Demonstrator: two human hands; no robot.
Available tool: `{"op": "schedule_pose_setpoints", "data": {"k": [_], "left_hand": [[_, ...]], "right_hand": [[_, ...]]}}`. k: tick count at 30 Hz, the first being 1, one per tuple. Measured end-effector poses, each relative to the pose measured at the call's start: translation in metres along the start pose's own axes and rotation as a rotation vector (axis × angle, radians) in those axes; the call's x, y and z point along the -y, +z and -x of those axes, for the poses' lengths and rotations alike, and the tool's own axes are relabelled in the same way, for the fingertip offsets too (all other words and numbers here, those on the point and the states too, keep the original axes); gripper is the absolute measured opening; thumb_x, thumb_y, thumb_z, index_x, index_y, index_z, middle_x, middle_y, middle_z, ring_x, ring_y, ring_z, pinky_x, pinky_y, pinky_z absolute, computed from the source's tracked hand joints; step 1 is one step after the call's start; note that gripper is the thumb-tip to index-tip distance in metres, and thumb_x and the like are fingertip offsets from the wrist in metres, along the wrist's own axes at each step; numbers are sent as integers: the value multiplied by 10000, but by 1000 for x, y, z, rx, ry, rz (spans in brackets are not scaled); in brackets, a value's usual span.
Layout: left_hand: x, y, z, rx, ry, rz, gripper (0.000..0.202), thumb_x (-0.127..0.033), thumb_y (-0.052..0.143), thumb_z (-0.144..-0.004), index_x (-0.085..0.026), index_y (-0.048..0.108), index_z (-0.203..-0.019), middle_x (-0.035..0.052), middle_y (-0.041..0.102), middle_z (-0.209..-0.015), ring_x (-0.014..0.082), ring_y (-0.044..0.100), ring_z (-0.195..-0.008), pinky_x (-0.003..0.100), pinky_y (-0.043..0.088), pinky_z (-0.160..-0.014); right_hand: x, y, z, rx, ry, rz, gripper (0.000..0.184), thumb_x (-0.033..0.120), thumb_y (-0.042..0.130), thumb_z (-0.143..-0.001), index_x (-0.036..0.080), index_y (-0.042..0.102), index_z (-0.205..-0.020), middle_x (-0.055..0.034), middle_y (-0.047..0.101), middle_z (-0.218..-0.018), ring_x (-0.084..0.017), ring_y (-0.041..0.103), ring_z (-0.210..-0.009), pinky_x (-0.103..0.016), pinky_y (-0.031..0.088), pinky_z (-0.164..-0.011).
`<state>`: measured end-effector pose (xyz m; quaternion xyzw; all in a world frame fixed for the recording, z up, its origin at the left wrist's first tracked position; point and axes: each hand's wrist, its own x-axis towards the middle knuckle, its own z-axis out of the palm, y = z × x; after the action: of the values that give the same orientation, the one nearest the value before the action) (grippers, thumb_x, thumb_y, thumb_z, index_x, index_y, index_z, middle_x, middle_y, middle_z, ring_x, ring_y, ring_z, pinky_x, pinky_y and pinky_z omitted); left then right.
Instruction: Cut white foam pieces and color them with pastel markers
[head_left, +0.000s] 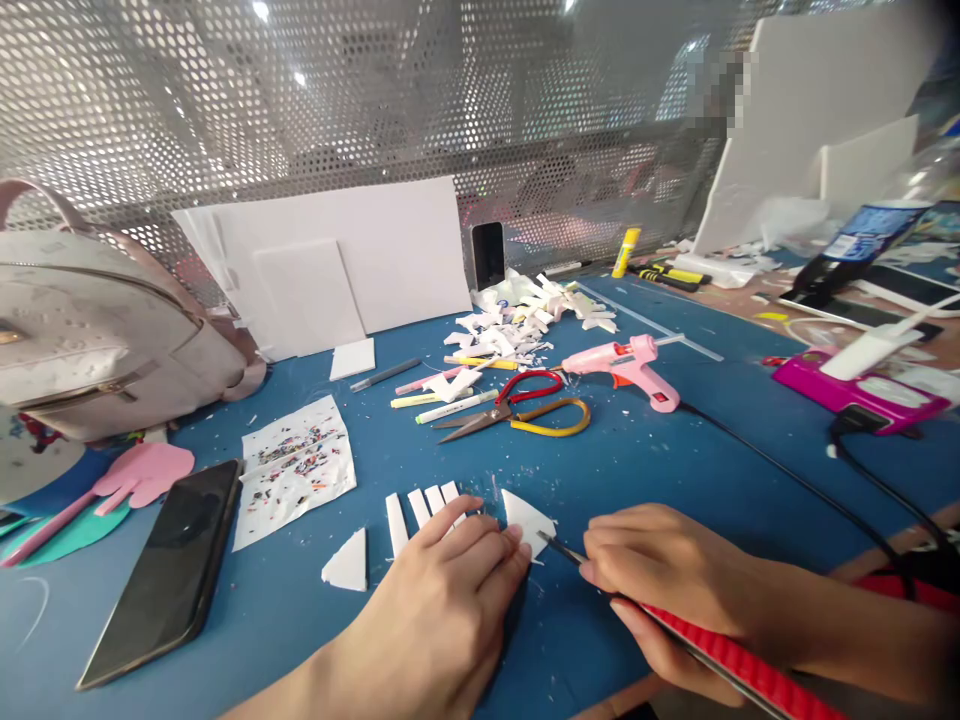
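Note:
A small white foam board piece (527, 518) with a curved edge lies on the blue table. The fingertips of my left hand (450, 590) hold its left edge down, fingers bent and close together. My right hand (660, 570) is closed around a craft knife (694, 640) with a red ribbed grip, and its dark narrow tip touches the piece's right side. Several white foam strips (397, 525) lie behind my left hand, partly covered by its fingers. Left of that hand rests a white wedge-shaped piece (348, 562).
Red-and-yellow-handled scissors (506, 412), markers (456, 407) and a pink glue gun (626, 368) lie farther back, before a scrap heap (517, 318). A phone (161, 570) and a crumb-covered paper (296, 470) are left. A purple power strip (855, 390) and cables occupy the right.

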<state>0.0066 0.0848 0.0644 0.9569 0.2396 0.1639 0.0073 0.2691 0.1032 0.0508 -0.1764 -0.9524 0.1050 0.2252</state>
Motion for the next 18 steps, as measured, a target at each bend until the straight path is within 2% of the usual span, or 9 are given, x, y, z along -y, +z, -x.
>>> {"op": "schedule_pose_setpoints", "data": {"k": [8,13,15,16,18], "left_hand": [[2,1,4,25,-31,74,432,-151,445,-920,-58,546,-1329,144,667,-1150,263,625,-1085,527,337,-1158],[6,-5,-2,32,-127,199,309,-153,430,-969,-203,620,-1208,64,672,-1117,194,632,-1020,489,285,-1174],[9,-5,-10,28,-182,222,232,-240,501,-975,-231,624,-1171,50,668,-1123,200,621,-1033,477,311,-1153],[11,-5,-13,26,-212,219,251,-306,560,-958,-233,608,-1193,57,658,-1160,220,607,-1077,481,326,-1139],[15,-3,-21,24,-257,198,477,-414,685,-878,-220,541,-1289,89,619,-1267,278,564,-1175,509,350,-1114]], "right_hand": [[14,-9,9,45,79,21,241,-7,401,-781,220,402,-862,0,510,-676,-158,495,-597,-305,360,-587],[11,-11,23,-89,106,-79,206,95,465,-846,211,473,-1017,-28,595,-781,-166,582,-664,-287,422,-623],[8,-12,26,-141,138,-124,201,135,477,-874,213,480,-1058,-29,613,-805,-163,597,-666,-282,432,-631],[6,-14,25,-165,160,-142,194,148,478,-883,215,481,-1066,-25,613,-801,-161,595,-656,-281,431,-627],[4,-19,22,-185,213,-182,167,166,479,-898,218,485,-1057,-15,599,-780,-154,574,-626,-278,419,-606]]}}
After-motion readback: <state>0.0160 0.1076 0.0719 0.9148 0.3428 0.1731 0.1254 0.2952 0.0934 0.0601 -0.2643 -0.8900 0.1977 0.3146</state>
